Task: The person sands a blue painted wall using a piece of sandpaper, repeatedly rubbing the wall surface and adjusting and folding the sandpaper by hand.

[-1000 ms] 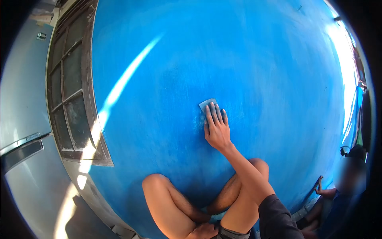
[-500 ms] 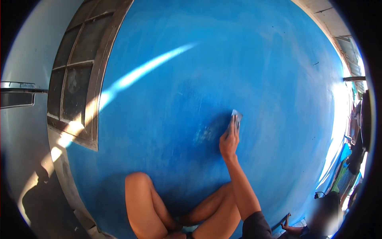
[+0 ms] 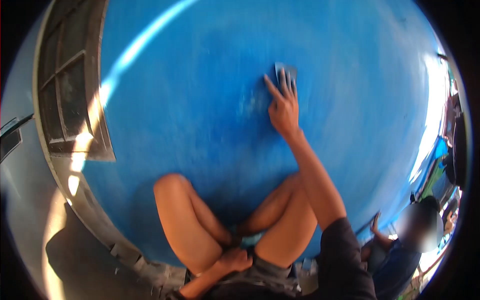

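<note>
My right hand [image 3: 285, 111] presses a grey sheet of sandpaper [image 3: 280, 67] flat against the blue wall [image 3: 200, 100]. Its index finger points off to the left of the sheet, while the other fingers lie over it. Left of this hand, a pale, scuffed patch [image 3: 248, 102] shows in the paint. My left hand [image 3: 236, 260] rests in my lap between my bent legs. Its fingers are curled closed, and whatever is inside them, if anything, is hidden.
A wooden-framed window [image 3: 75, 95] is set at the left, with a grey surface [image 3: 22, 215] beside it. Low on the right sits another person [image 3: 395, 265], one hand raised near the wall. Rubble [image 3: 132, 257] lies along the wall's foot at lower left.
My view has tilted downward and my left hand has come into sight in my lap. My right hand has moved up the wall with the sandpaper, its index finger now spread away.
</note>
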